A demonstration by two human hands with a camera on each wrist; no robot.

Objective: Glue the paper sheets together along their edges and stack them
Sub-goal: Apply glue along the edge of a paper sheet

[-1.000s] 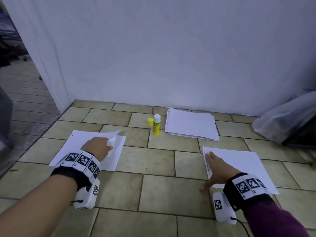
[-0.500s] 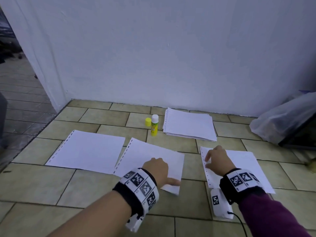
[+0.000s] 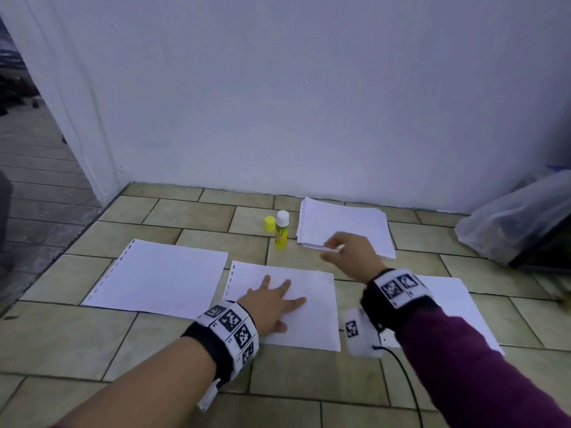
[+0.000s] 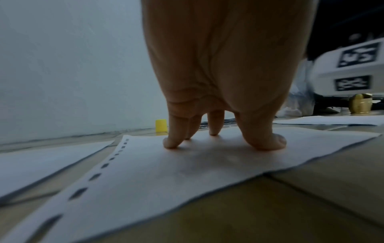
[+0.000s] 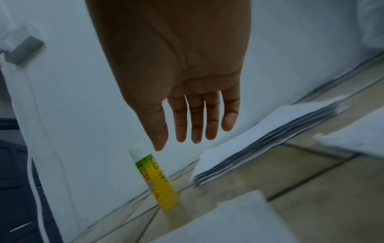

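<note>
Three white sheets lie on the tiled floor: a left sheet (image 3: 157,278), a middle sheet (image 3: 312,313) and a right sheet (image 3: 457,307). My left hand (image 3: 276,296) presses flat on the middle sheet (image 4: 158,172), fingers spread. My right hand (image 3: 349,251) hangs open in the air, blurred, just right of the uncapped yellow glue stick (image 3: 281,230), holding nothing. In the right wrist view its straight fingers (image 5: 195,118) hover above the glue stick (image 5: 158,179). A yellow cap (image 3: 269,223) stands beside the stick. A paper stack (image 3: 343,227) lies by the wall.
A white wall (image 3: 309,103) closes the far side. A translucent plastic bag (image 3: 513,223) lies at the right over a dark object. A doorway opens at the far left (image 3: 27,143). A brass-coloured object (image 4: 360,103) sits on the floor to the right.
My left hand brought a sheet from the left pile to the middle and now lies flat on it. My right hand left the right sheet and moved up toward the glue stick.
</note>
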